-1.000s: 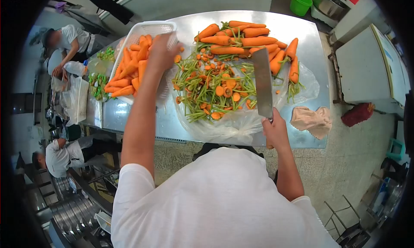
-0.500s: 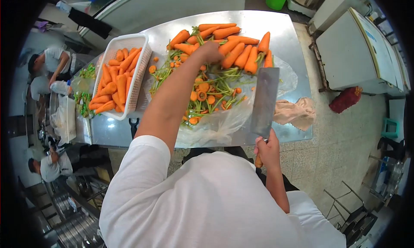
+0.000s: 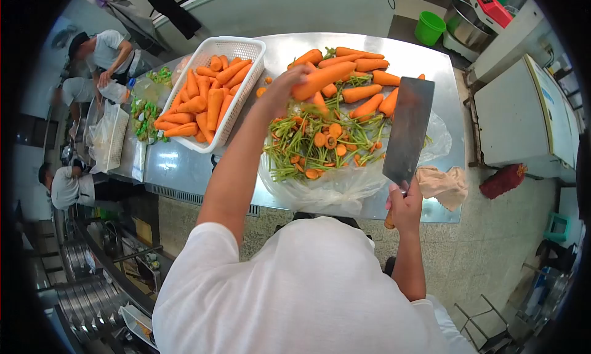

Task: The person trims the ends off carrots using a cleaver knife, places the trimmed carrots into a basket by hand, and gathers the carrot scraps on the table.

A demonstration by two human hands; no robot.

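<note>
My left hand [image 3: 293,83] is closed around the thick end of a large carrot [image 3: 324,80], lifted above the trimmings, its tip pointing up and to the right. In my right hand [image 3: 405,207] is a cleaver [image 3: 409,129], gripped by its wooden handle with the broad blade upright over the table's right part. Below the carrot lies a heap of green stems and cut carrot tops [image 3: 320,141] on a clear plastic sheet [image 3: 326,197]. Several whole carrots [image 3: 363,93] lie behind the heap, some with stems attached.
A white plastic basket [image 3: 237,108] full of carrots stands left on the metal table [image 3: 178,175]. A beige cloth [image 3: 444,186] lies at the right edge. Two people in white shirts work at far left. A white chest freezer [image 3: 523,120] stands right.
My left hand has moved left from the whole carrots and now holds one up. The cleaver stays in my right hand. The whole view has shifted, with the table appearing farther right.
</note>
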